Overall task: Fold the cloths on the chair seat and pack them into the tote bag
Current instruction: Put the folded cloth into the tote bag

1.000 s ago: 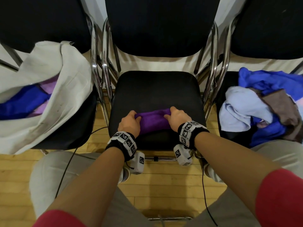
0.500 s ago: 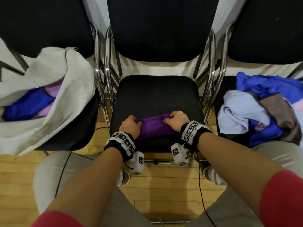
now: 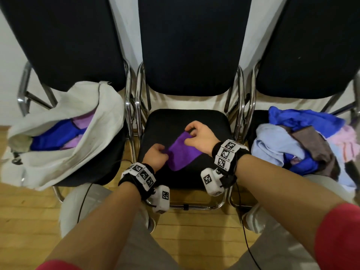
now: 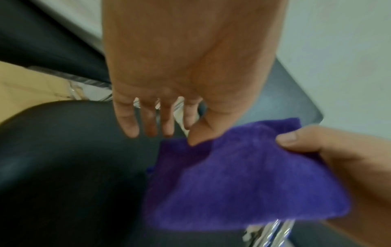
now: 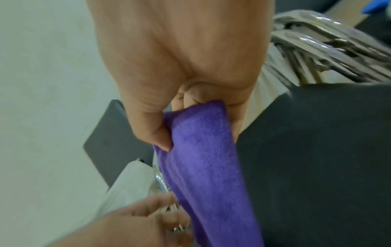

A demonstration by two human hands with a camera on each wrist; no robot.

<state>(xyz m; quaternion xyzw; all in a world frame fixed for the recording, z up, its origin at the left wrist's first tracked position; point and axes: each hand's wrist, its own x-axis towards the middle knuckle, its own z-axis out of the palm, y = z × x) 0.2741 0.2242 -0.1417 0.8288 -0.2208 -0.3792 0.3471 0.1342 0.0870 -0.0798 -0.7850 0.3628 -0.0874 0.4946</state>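
A purple cloth point(image 3: 181, 152) hangs slanted above the middle chair seat point(image 3: 175, 121). My right hand point(image 3: 198, 136) pinches its far upper end; the right wrist view shows the thumb and curled fingers clamped on the cloth point(image 5: 203, 158). My left hand point(image 3: 155, 157) is at the cloth's near left edge. In the left wrist view its fingers point(image 4: 148, 123) hang fairly straight and only the thumb tip touches the cloth point(image 4: 243, 175). The white tote bag point(image 3: 58, 152) lies open on the left chair, with blue and lilac cloths point(image 3: 56, 137) inside.
A loose pile of cloths point(image 3: 292, 145), light blue, blue, brown and pink, covers the right chair seat. Chrome chair frames point(image 3: 132, 117) stand between the seats. My knees and the wooden floor point(image 3: 194, 230) are below the seat's front edge.
The cloth was gripped by both hands low at the seat's front. My right hand has lifted its end up and away, and my left hand's fingers have loosened.
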